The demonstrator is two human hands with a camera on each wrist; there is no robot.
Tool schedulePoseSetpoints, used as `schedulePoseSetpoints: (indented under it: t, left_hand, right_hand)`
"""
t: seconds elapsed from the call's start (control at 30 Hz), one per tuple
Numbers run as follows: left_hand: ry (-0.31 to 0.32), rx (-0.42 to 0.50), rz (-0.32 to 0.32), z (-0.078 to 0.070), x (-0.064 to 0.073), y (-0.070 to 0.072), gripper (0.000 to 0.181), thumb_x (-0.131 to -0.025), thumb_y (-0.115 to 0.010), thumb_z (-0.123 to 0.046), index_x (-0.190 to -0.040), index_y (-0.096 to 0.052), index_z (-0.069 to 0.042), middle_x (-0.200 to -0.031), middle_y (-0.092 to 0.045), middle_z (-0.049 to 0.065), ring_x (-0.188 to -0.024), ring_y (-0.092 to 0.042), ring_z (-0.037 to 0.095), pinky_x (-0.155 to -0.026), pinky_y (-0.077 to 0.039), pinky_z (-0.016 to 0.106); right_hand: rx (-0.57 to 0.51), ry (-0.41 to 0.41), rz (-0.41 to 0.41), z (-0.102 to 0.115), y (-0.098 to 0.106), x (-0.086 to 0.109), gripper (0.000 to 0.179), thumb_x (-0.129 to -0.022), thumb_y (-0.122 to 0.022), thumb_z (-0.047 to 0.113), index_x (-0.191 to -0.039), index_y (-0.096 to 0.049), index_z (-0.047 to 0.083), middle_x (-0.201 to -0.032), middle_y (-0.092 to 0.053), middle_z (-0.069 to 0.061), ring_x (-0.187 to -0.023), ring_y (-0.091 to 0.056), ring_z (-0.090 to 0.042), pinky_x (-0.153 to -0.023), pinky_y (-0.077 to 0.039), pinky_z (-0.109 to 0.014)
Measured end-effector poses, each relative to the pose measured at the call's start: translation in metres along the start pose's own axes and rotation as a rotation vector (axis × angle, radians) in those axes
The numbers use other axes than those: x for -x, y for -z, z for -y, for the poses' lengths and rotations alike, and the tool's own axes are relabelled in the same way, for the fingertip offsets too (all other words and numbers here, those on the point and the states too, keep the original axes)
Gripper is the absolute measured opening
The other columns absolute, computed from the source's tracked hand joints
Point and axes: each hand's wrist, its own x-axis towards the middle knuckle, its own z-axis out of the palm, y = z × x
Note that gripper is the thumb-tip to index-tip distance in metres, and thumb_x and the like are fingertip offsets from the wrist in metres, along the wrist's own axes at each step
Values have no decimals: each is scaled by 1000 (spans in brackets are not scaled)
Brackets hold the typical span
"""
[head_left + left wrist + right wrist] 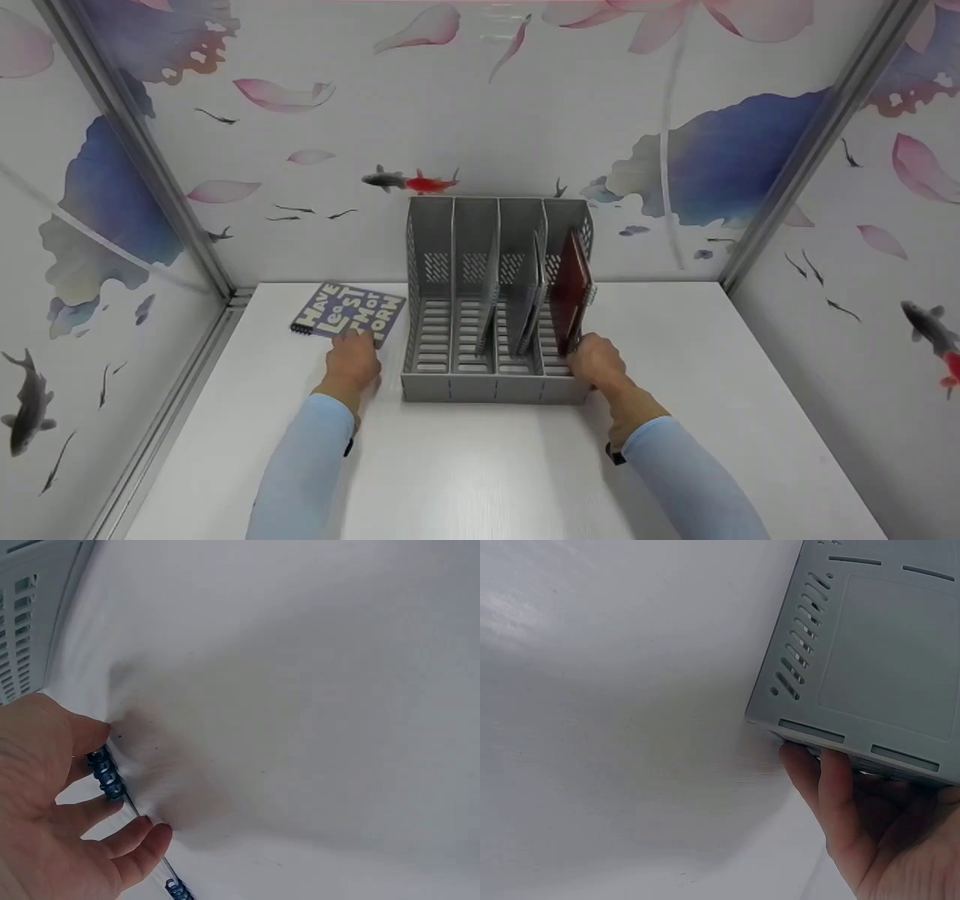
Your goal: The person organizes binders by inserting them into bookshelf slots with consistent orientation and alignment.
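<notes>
A blue spiral notebook (349, 309) with large pale lettering lies left of the grey file rack (495, 388). My left hand (352, 364) pinches its near edge; in the left wrist view the fingers sit along the blue spiral binding (109, 774). At the rack's front right corner, my right hand (598, 361) grips the low side wall, fingertips under the rim in the right wrist view. Just behind that hand a dark red notebook (570, 292) leans in the rightmost slot. Thin grey notebooks (528, 300) stand tilted in the middle slots.
The rack stands on a white table (465, 472), close to the back wall (510, 120) printed with petals and fish. Side panels with metal posts (142, 142) bound the table left and right.
</notes>
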Motion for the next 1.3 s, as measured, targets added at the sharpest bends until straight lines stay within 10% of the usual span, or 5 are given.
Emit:
schedulePoseSetpoints:
  t: [0.63, 1.3]
  left_hand:
    - [-10, 42, -10, 12, 12, 2, 27, -106, -67, -10, -126, -75, 6, -125, -76, 26, -121, -74, 45, -106, -61, 60]
    - [66, 118, -17, 37, 30, 19, 25, -100, -74, -12, -111, -78, 10, -105, -78, 23, -91, -71, 31, -91, -64, 50]
  right_hand:
    - [-6, -1, -15, 3, 1, 2, 16, -104, -63, 22, -101, -68, 7, -85, -65, -3, -68, -65, -20, -54, -57, -32]
    - [15, -9, -10, 2, -1, 0, 24, -106, -62, 20, -116, -70, 0, -95, -72, -9, -74, -70, -23, -57, -60, -34]
